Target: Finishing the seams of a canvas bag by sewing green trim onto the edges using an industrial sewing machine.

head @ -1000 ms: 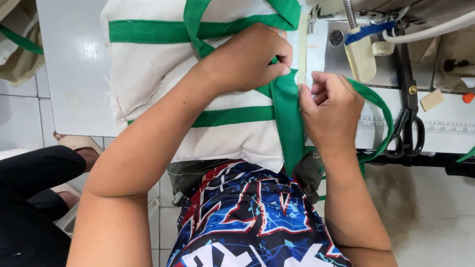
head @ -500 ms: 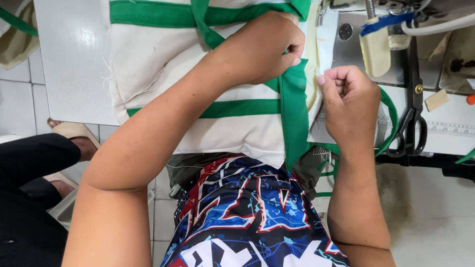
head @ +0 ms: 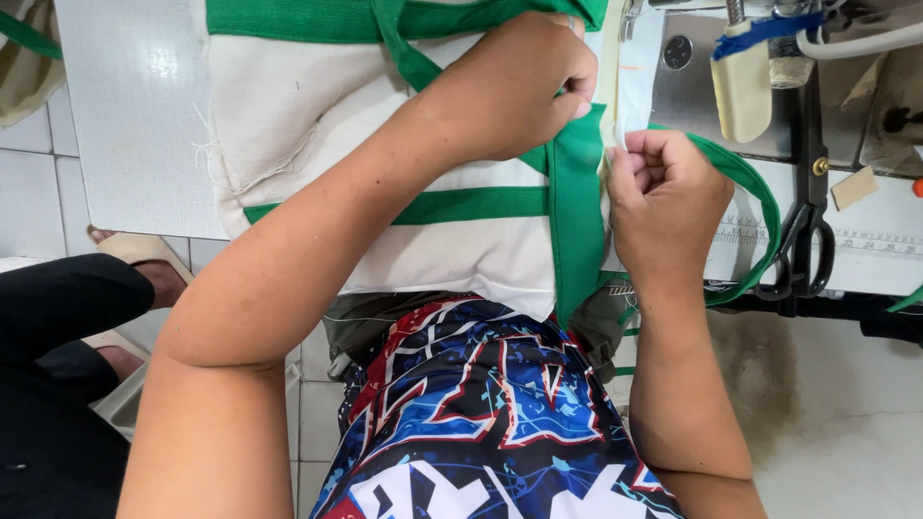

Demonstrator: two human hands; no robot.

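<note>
Nearest the camera, at six o'clock, is a blue, red and white patterned garment (head: 481,423) over the person's lap. Just above it, the cream canvas bag with green woven bands (head: 317,125) hangs over the near edge of the white table (head: 135,125), spreading toward twelve o'clock. A green webbing strap (head: 577,221) runs down the bag's right side. The right hand (head: 668,197), at three o'clock of centre, has its grip closed, pinching the bag's pale edge beside the strap. The left hand (head: 519,86), at one o'clock, presses on the bag, its grip closed on the strap's upper part. Further right, black-handled scissors (head: 803,245) lie by a printed ruler strip (head: 865,240). A small tan paper tag (head: 854,187) sits beyond them. At twelve to two o'clock stands the grey sewing machine (head: 692,86).
</note>
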